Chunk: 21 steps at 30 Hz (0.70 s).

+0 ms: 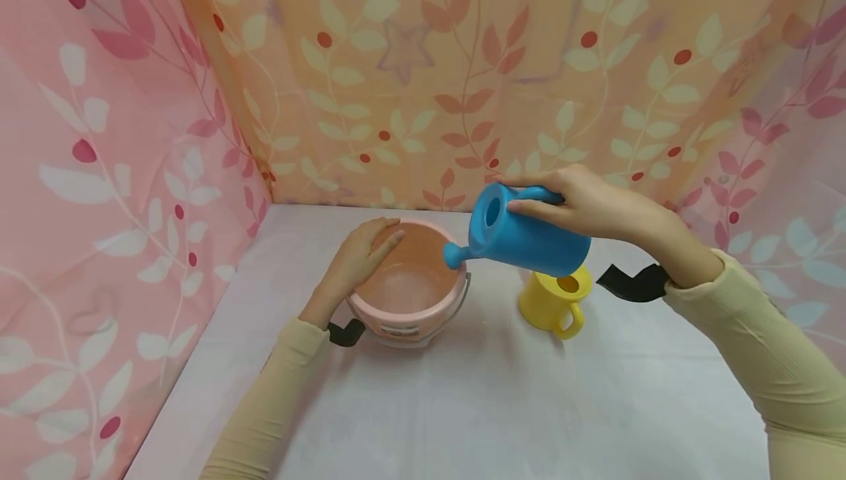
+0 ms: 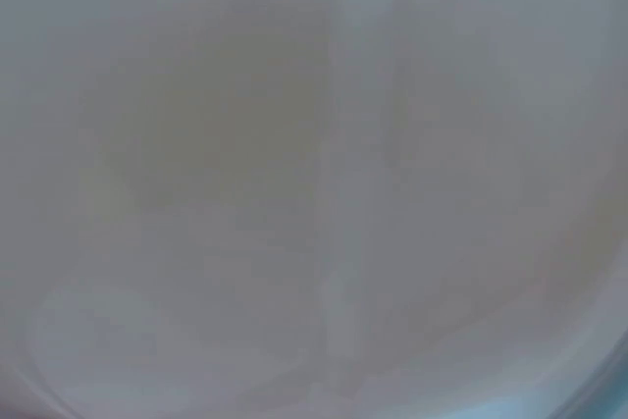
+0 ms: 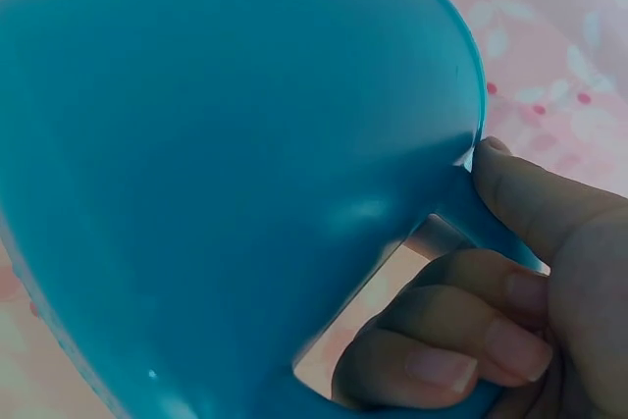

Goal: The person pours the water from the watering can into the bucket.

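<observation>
A pink bucket (image 1: 402,315) stands left of centre with clear liquid visible at its bottom. My left hand (image 1: 353,260) lies over its left rim, fingers and thumb extended and pointing away from me. In the left wrist view only a blurred pale surface shows. My right hand (image 1: 588,201) grips the handle of a blue watering can (image 1: 535,241). The can is tilted left, its spout head (image 1: 453,255) at the bucket's right rim. In the right wrist view, curled fingers (image 3: 446,331) wrap the handle beside the can's body (image 3: 226,164). No stream is visible from the spout.
A small yellow watering can (image 1: 545,305) stands upright on the white tabletop (image 1: 476,406), below and behind the blue one, its handle towards me. The bucket's metal handle (image 1: 463,296) hangs down on its right side. Leaf-patterned cloth (image 1: 370,84) walls the table at the back and sides.
</observation>
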Each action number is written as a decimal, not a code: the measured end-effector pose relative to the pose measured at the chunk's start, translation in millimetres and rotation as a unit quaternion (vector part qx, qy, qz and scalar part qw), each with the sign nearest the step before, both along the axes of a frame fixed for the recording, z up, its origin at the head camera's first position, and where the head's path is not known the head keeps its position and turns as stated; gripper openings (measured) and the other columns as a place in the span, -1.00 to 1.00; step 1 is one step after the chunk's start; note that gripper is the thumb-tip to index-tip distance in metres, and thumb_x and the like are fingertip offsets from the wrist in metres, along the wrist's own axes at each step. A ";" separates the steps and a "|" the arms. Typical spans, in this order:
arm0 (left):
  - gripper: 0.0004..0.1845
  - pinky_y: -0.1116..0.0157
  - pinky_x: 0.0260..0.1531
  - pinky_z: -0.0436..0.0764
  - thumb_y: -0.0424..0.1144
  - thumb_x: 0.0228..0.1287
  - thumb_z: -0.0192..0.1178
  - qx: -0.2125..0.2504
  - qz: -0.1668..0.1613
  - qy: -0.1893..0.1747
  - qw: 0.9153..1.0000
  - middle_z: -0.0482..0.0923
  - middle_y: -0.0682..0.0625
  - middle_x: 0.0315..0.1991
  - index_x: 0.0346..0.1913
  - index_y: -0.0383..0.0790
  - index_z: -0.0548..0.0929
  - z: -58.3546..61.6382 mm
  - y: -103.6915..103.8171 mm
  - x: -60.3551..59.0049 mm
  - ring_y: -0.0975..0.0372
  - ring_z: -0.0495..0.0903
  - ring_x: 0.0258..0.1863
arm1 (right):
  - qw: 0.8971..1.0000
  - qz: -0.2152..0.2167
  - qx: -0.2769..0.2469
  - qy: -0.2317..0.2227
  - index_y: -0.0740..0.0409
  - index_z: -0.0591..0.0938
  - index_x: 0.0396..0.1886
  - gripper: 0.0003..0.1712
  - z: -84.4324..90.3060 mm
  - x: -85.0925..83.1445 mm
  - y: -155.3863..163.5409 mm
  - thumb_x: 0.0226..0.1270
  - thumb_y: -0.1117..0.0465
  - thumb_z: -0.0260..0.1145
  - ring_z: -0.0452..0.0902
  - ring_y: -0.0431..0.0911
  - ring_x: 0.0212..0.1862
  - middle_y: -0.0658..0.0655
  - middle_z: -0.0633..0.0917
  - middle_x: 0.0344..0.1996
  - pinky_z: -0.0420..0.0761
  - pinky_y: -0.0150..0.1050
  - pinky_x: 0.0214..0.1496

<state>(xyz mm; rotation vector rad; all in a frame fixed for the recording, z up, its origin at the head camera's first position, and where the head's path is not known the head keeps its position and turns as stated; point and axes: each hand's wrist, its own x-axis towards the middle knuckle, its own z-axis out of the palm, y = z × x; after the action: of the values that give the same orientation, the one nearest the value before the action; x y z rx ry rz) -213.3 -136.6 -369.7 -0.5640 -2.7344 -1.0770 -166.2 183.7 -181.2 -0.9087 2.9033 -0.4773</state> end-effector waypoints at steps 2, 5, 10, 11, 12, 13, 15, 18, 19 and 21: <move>-0.35 0.06 0.31 0.21 0.30 0.31 -0.18 -0.001 0.001 0.001 1.000 0.35 -0.04 0.28 0.28 -0.03 0.41 -0.4 -0.4 -0.4 0.08 0.24 0.32 | 1.000 -0.007 -0.003 -0.003 -0.13 0.37 0.33 -0.39 0.3 0.7 4.2 0.30 -0.10 0.18 0.48 0.14 0.10 0.17 0.54 0.12 0.57 0.12 -0.03; -0.35 0.07 0.31 0.21 0.30 0.31 -0.18 -0.003 0.002 0.003 1.000 0.35 -0.04 0.28 0.27 -0.03 0.41 -0.9 -1.2 -1.1 0.09 0.25 0.32 | 1.000 -0.016 -0.012 -0.003 -0.13 0.37 0.32 -0.40 -0.3 1.2 10.3 0.30 -0.10 0.17 0.44 0.17 0.13 0.18 0.51 0.16 0.54 0.17 -0.01; -0.36 0.08 0.31 0.21 0.29 0.31 -0.17 0.000 0.003 0.005 1.000 0.36 -0.03 0.28 0.27 -0.02 0.42 -0.3 -1.7 -1.1 0.10 0.25 0.32 | 0.999 -0.028 -0.022 0.004 -0.14 0.37 0.32 -0.40 -4.1 2.4 20.0 0.29 -0.08 0.20 0.48 0.21 0.09 0.20 0.54 0.13 0.53 0.21 -0.03; -0.37 0.08 0.32 0.21 0.29 0.31 -0.16 0.001 0.002 0.006 1.000 0.36 -0.04 0.28 0.26 -0.02 0.42 0.0 -1.8 -0.8 0.10 0.25 0.32 | 0.999 -0.032 -0.024 0.006 -0.15 0.37 0.32 -0.40 -5.2 2.7 22.0 0.29 -0.08 0.20 0.49 0.21 0.07 0.21 0.55 0.12 0.54 0.21 -0.04; -0.37 0.07 0.31 0.21 0.29 0.31 -0.16 0.002 0.002 0.007 1.000 0.36 -0.05 0.28 0.26 -0.03 0.43 0.2 -1.9 -0.4 0.09 0.25 0.32 | 0.999 -0.035 -0.027 0.006 -0.15 0.37 0.33 -0.40 -6.4 2.7 24.0 0.29 -0.07 0.20 0.50 0.21 0.06 0.21 0.56 0.11 0.54 0.22 -0.05; -0.37 0.07 0.32 0.21 0.28 0.31 -0.16 0.003 0.001 0.007 1.000 0.36 -0.05 0.28 0.26 -0.03 0.43 0.4 -2.1 0.0 0.09 0.25 0.32 | 0.999 -0.039 -0.030 0.006 -0.17 0.36 0.33 -0.40 -7.8 2.7 26.0 0.29 -0.08 0.20 0.50 0.22 0.05 0.21 0.56 0.10 0.55 0.21 -0.06; -0.37 0.07 0.32 0.21 0.28 0.31 -0.15 0.002 0.000 0.009 1.000 0.36 -0.06 0.28 0.26 -0.03 0.43 0.9 -2.4 0.9 0.09 0.25 0.32 | 0.998 -0.046 -0.037 0.006 -0.17 0.36 0.33 -0.40 -10.2 2.9 29.8 0.29 -0.08 0.20 0.51 0.22 0.03 0.21 0.57 0.09 0.56 0.21 -0.08; -0.38 0.07 0.31 0.22 0.27 0.32 -0.15 0.002 0.000 0.012 1.000 0.37 -0.06 0.27 0.25 -0.04 0.43 1.2 -3.0 1.5 0.09 0.25 0.32 | 0.997 -0.051 -0.061 0.003 -0.17 0.37 0.32 -0.42 -14.7 2.2 36.2 0.30 -0.04 0.20 0.51 0.23 0.04 0.21 0.57 0.09 0.55 0.23 -0.08; -0.38 0.07 0.31 0.21 0.27 0.32 -0.15 0.002 -0.001 0.012 1.000 0.37 -0.05 0.27 0.26 -0.04 0.43 1.3 -3.2 1.7 0.09 0.25 0.32 | 0.996 -0.052 -0.068 0.003 -0.18 0.37 0.32 -0.42 -16.3 1.9 38.4 0.31 -0.03 0.20 0.51 0.24 0.05 0.20 0.57 0.10 0.54 0.23 -0.08; -0.38 0.08 0.31 0.22 0.27 0.32 -0.15 0.003 -0.001 0.012 1.000 0.37 -0.03 0.27 0.25 -0.03 0.43 1.3 -3.6 1.6 0.10 0.26 0.32 | 0.995 -0.051 -0.083 0.004 -0.20 0.37 0.32 -0.43 -19.4 1.0 42.6 0.31 0.00 0.20 0.49 0.25 0.07 0.21 0.56 0.11 0.53 0.25 -0.07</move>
<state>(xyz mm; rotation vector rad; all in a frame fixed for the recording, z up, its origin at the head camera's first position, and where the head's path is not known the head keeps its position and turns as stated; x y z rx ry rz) -211.7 -140.2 -368.4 -0.5760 -2.7097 -1.0710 -165.2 226.4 -200.6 -0.7829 2.9631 -0.7337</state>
